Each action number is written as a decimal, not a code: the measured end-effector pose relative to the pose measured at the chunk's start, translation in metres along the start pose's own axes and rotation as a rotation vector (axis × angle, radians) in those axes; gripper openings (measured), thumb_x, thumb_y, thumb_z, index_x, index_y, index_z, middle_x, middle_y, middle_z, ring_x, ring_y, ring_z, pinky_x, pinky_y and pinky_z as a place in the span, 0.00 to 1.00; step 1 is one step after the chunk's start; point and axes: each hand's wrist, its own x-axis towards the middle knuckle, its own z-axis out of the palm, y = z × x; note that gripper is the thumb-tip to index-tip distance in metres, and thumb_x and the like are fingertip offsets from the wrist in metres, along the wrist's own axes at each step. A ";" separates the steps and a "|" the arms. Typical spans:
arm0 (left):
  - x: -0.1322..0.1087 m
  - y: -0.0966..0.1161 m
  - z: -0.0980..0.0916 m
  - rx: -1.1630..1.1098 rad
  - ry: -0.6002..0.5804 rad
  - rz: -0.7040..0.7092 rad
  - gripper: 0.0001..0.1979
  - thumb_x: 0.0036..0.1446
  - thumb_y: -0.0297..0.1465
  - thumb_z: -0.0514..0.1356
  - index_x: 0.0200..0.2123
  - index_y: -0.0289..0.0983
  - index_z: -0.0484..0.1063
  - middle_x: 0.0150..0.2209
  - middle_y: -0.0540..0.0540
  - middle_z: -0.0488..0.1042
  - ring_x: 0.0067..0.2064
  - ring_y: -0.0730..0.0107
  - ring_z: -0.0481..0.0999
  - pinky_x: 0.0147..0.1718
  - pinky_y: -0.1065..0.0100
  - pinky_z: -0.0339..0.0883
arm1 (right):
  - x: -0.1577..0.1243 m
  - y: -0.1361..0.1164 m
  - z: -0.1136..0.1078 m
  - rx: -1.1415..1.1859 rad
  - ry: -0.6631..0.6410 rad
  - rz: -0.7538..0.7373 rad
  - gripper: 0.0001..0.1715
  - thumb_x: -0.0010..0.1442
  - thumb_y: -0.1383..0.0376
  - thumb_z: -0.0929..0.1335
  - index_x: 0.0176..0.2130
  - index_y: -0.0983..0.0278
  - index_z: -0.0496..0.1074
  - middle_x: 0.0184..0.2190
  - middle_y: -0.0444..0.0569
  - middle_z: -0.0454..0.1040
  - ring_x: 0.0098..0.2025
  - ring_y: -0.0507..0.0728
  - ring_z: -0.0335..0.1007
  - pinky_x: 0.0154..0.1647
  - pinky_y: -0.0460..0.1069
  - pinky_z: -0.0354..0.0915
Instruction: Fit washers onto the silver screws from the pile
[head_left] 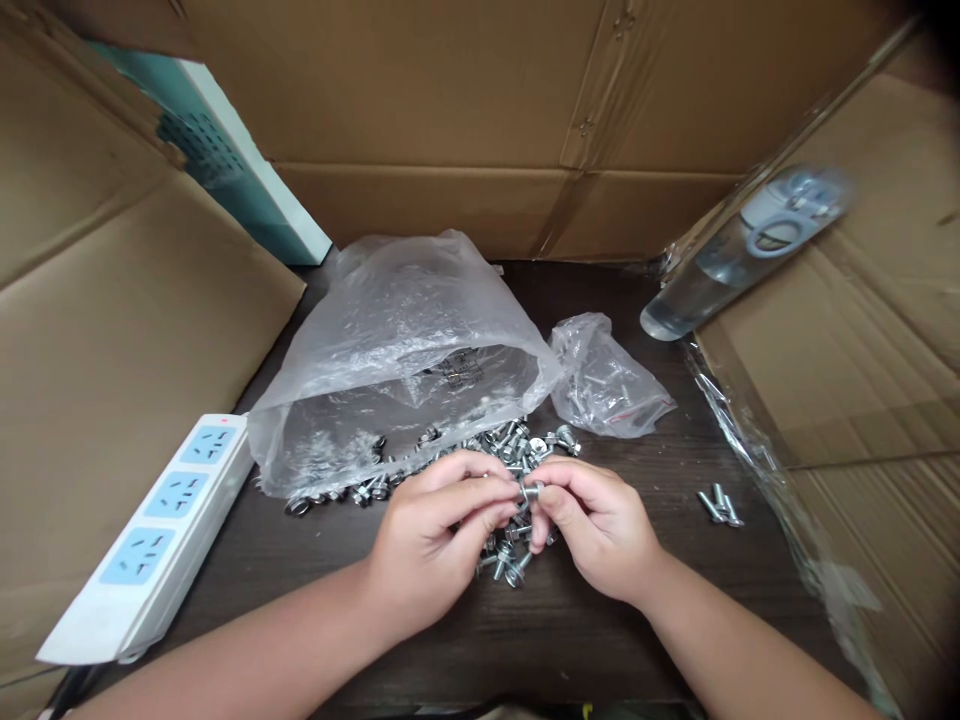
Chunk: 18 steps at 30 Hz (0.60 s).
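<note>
Between the fingertips of both hands is a small silver bolt with a washer-like ring around it. My left hand pinches its left end, thumb against index finger. From the other side, my right hand grips the bolt with bent fingers. Beneath and behind the hands lies a heap of loose metal bolts, several with washers on them. The heap runs left to the mouth of a large clear plastic bag, which lies on its side. My fingers hide part of the held bolt.
A small plastic bag with metal pieces lies behind my right hand. Several separate bolts rest at the right. A power strip stands left. A water bottle leans against the right cardboard wall; more cardboard surrounds the dark tabletop.
</note>
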 end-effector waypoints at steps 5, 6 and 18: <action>-0.001 0.002 0.001 0.056 0.056 -0.065 0.08 0.55 0.22 0.64 0.39 0.36 0.79 0.35 0.44 0.79 0.35 0.70 0.80 0.34 0.74 0.76 | -0.001 0.000 0.001 -0.018 -0.008 0.017 0.13 0.69 0.64 0.61 0.34 0.64 0.70 0.18 0.42 0.72 0.21 0.50 0.69 0.31 0.47 0.67; 0.000 0.002 0.002 0.047 0.055 -0.086 0.08 0.54 0.23 0.64 0.38 0.36 0.80 0.35 0.44 0.79 0.35 0.70 0.80 0.33 0.74 0.76 | -0.001 0.000 0.002 -0.022 -0.004 0.020 0.15 0.69 0.63 0.61 0.33 0.64 0.70 0.17 0.42 0.71 0.21 0.51 0.68 0.31 0.47 0.66; 0.005 0.002 0.002 -0.124 -0.065 -0.213 0.03 0.53 0.24 0.66 0.32 0.35 0.79 0.32 0.45 0.77 0.34 0.71 0.78 0.33 0.75 0.74 | -0.002 -0.004 0.004 0.059 0.003 0.170 0.25 0.70 0.57 0.59 0.24 0.64 0.64 0.13 0.42 0.69 0.15 0.49 0.67 0.26 0.44 0.65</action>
